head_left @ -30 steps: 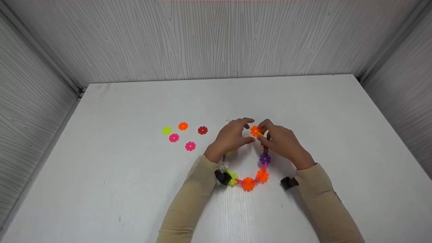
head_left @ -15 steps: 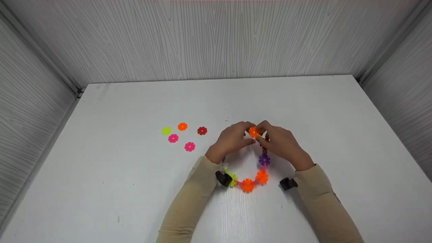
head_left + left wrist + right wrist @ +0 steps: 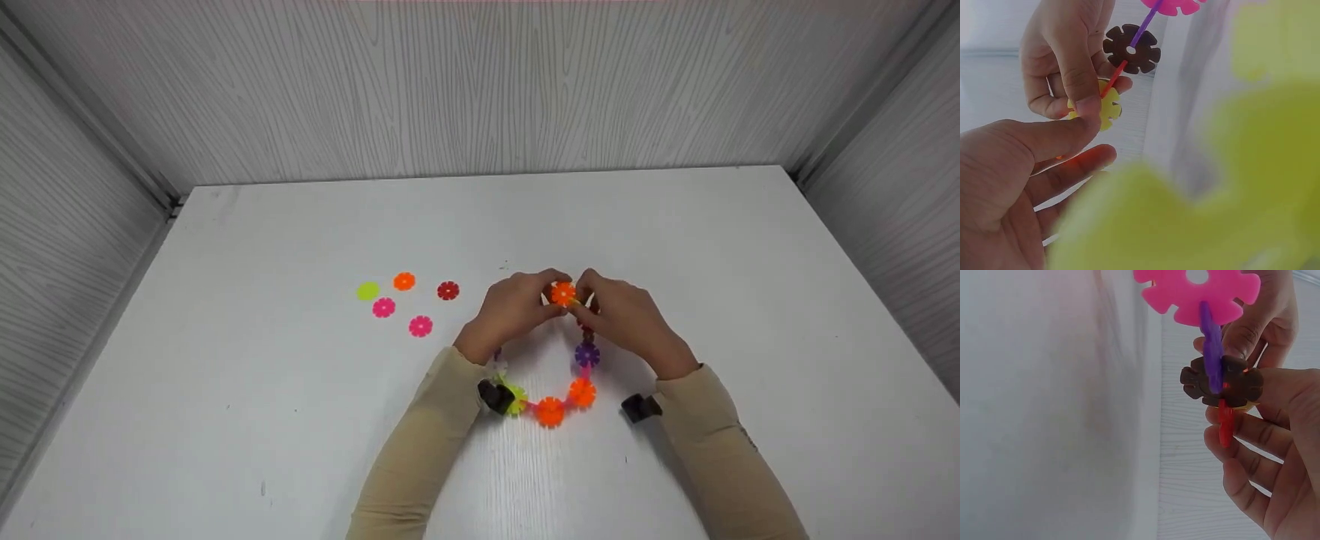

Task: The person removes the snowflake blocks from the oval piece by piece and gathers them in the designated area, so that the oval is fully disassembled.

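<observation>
Both hands meet over a curved chain of notched plastic flower discs. My left hand [image 3: 517, 306] pinches an orange flower disc [image 3: 563, 293] between thumb and fingers. From the right, my right hand [image 3: 626, 315] grips a yellow flower disc [image 3: 1111, 109] at the chain's end, against the orange one. A red disc [image 3: 1114, 79], a brown disc [image 3: 1145, 49] and a purple disc [image 3: 1212, 349] follow it, slotted together edge to face. A pink disc [image 3: 1202, 292] comes after the purple one. The left wrist view hides most of the orange disc behind the fingers.
Loose discs lie flat on the white table [image 3: 285, 420] left of the hands: yellow-green [image 3: 368, 291], orange [image 3: 404, 281], dark red [image 3: 448, 290] and two pink, one nearer [image 3: 421, 325]. The chain's near curve has another orange disc [image 3: 550, 412]. Panels wall the back and sides.
My left hand has moved in to the right and its fingers have closed on the orange disc, which they stood apart from earlier. My right hand keeps its grip, almost in place.
</observation>
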Available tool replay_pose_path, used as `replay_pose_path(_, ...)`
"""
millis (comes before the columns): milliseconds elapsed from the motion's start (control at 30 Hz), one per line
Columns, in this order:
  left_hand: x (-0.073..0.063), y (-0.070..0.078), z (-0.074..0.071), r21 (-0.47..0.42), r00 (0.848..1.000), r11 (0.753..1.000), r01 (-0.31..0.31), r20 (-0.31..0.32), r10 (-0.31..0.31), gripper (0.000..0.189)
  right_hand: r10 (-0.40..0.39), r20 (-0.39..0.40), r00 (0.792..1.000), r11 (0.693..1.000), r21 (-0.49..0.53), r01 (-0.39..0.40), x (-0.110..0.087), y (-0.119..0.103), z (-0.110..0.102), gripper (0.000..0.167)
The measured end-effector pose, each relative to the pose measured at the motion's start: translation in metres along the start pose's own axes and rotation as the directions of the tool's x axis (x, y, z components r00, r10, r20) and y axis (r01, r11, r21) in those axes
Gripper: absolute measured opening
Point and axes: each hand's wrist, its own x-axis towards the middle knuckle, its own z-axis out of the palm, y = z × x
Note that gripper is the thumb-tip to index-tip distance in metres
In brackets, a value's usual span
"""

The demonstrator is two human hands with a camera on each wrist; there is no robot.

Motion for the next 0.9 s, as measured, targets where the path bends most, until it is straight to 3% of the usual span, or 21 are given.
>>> replay_pose_path(267,-0.0005,-0.0011,-0.0018,0.015,1.0,0.999,0.029,-0.001,-0.029,0.045,-0.008,-0.005,1.0,0.999,-0.041,0.008,0.0022,-0.0002,0.0011,0.021)
replay_pose_path(600,-0.001,-0.0012,-0.0012,0.01,1.0,1.0,0.024,-0.007,-0.024,0.045,-0.082,-0.083,0.993,0.995,-0.058,0.077,0.0008,-0.0004,0.0019,0.018)
replay_pose_path(900,0.0003,0.0014,-0.0013,0.012,0.998,0.998,0.062,-0.019,-0.062,0.044,-0.14,-0.153,0.978,0.989,-0.077,0.129,0.0,-0.0001,0.0019,0.018)
